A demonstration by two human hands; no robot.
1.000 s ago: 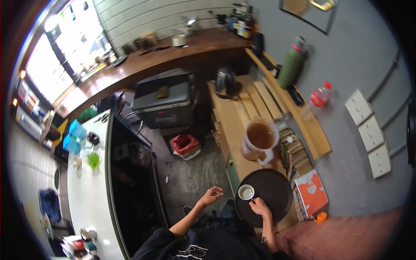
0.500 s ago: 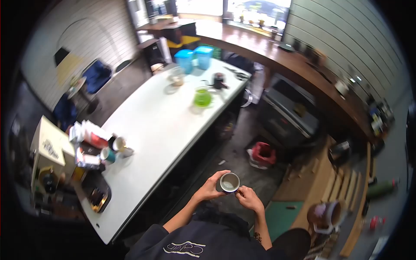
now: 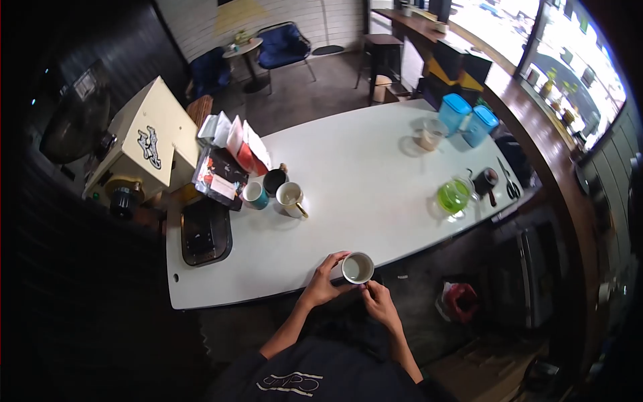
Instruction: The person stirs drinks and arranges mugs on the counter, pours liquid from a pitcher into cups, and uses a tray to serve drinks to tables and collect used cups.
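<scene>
While a person stands beside a white bench (image 3: 348,177), the left hand (image 3: 323,285) wraps its fingers around a mug (image 3: 358,267) held at the bench's near edge, and the right hand (image 3: 380,301) grips its near side, any handle hidden. Likely stiff, smooth and breakable, it should carry best level, steadied from both sides.

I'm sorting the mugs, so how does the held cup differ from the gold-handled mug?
The held cup is gripped by the left hand and right hand; the gold-handled mug stands on the white table. The gold-handled mug's handle shows plainly; the held cup's is hard to make out. Both have pale rims and open tops.
</scene>
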